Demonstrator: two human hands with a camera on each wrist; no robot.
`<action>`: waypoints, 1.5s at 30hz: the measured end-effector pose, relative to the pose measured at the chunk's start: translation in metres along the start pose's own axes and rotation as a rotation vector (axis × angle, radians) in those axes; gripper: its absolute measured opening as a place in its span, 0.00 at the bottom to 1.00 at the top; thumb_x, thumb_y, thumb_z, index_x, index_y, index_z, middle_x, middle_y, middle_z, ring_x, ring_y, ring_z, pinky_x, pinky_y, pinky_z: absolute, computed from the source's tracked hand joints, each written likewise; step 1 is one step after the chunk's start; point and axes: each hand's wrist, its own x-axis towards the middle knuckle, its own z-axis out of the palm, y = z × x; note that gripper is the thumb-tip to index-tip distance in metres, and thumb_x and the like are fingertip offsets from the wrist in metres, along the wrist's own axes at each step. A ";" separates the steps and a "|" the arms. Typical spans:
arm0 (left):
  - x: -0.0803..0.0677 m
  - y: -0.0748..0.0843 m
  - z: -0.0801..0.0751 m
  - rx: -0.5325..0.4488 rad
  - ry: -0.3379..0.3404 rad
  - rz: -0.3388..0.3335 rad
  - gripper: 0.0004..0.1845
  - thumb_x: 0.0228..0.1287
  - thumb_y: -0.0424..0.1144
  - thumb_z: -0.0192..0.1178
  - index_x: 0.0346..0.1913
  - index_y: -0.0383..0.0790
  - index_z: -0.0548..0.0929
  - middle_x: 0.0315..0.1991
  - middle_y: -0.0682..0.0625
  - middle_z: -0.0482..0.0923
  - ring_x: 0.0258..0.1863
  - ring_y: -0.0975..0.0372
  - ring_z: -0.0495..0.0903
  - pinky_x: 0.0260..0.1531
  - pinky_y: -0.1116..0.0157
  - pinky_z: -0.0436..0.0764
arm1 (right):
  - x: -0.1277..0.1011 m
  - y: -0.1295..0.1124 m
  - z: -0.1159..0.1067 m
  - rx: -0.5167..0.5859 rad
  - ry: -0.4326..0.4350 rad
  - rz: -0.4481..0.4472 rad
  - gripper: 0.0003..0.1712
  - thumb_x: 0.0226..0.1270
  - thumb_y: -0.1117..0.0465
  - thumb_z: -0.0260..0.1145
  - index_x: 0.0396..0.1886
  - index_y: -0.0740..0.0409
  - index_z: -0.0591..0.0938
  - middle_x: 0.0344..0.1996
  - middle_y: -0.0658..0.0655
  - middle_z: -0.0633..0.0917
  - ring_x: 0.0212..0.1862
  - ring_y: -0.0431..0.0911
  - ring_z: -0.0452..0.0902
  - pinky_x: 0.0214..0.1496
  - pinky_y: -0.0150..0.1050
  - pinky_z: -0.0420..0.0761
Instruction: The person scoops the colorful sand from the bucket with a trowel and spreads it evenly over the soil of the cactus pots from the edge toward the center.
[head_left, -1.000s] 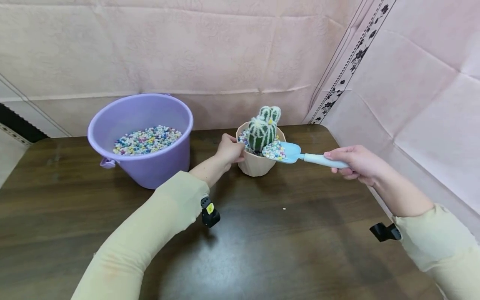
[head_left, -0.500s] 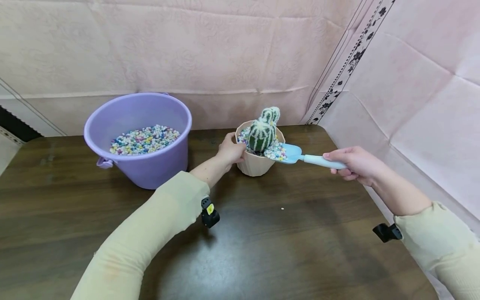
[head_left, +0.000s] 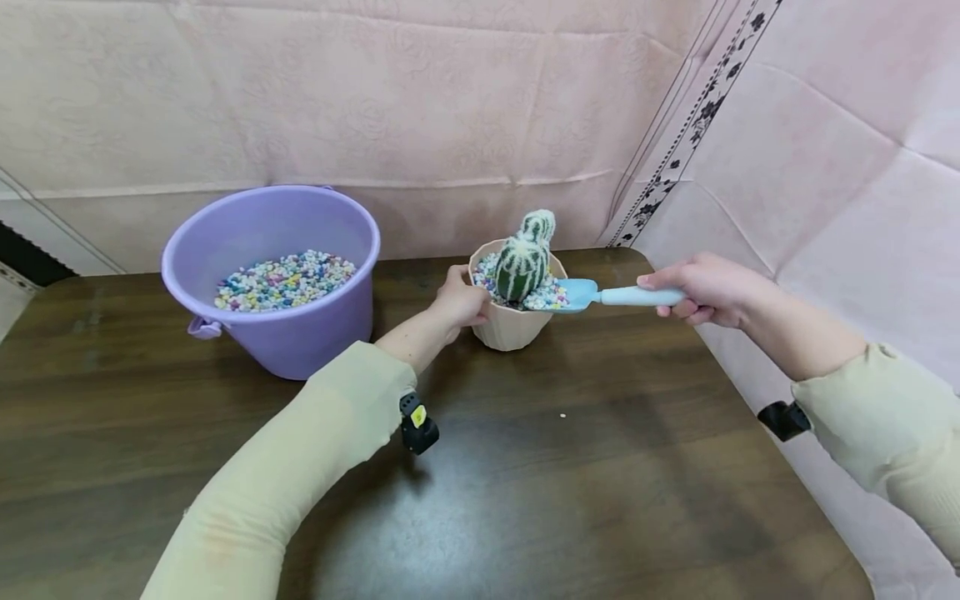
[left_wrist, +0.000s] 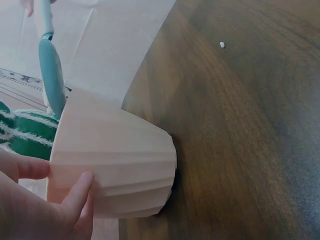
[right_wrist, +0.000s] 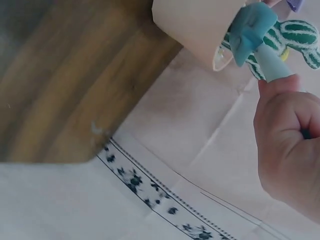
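Left hand point(head_left: 461, 302) grips the left wall of the pot point(head_left: 513, 327), thumb and fingers curled on its ribbed side; pot stands upright on the desk point(head_left: 600, 467), far centre. Right hand point(head_left: 701, 289) is closed round the handle of the scoop point(head_left: 592, 294), held roughly level, blade over the pot's right rim and touching the pebbles point(head_left: 551, 296) there. Cactus point(head_left: 523, 260) upright in the pot, just left of the blade. Bucket point(head_left: 273, 279) sits left of the pot, near but apart, part-filled with coloured pebbles. One stray pebble point(head_left: 562, 415) lies on the desk, nearer than the pot.
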 end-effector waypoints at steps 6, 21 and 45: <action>0.002 0.002 -0.001 -0.025 -0.006 0.010 0.35 0.62 0.26 0.48 0.70 0.44 0.51 0.62 0.38 0.63 0.39 0.57 0.74 0.53 0.57 0.80 | 0.003 -0.019 -0.002 -0.097 0.027 0.018 0.14 0.69 0.54 0.54 0.35 0.62 0.73 0.14 0.48 0.74 0.14 0.33 0.55 0.15 0.24 0.54; 0.008 0.001 0.001 -0.028 -0.028 0.020 0.35 0.62 0.26 0.50 0.70 0.44 0.52 0.61 0.39 0.64 0.37 0.59 0.73 0.53 0.57 0.80 | 0.005 -0.051 -0.005 -0.286 0.009 0.062 0.14 0.70 0.55 0.53 0.37 0.65 0.73 0.13 0.47 0.75 0.14 0.33 0.56 0.16 0.23 0.56; 0.004 -0.005 -0.005 -0.016 -0.048 0.012 0.36 0.62 0.27 0.50 0.70 0.46 0.50 0.63 0.40 0.62 0.47 0.55 0.73 0.56 0.57 0.78 | 0.005 -0.078 0.004 -0.341 -0.067 0.126 0.13 0.70 0.56 0.51 0.44 0.62 0.70 0.13 0.48 0.74 0.13 0.33 0.56 0.15 0.22 0.56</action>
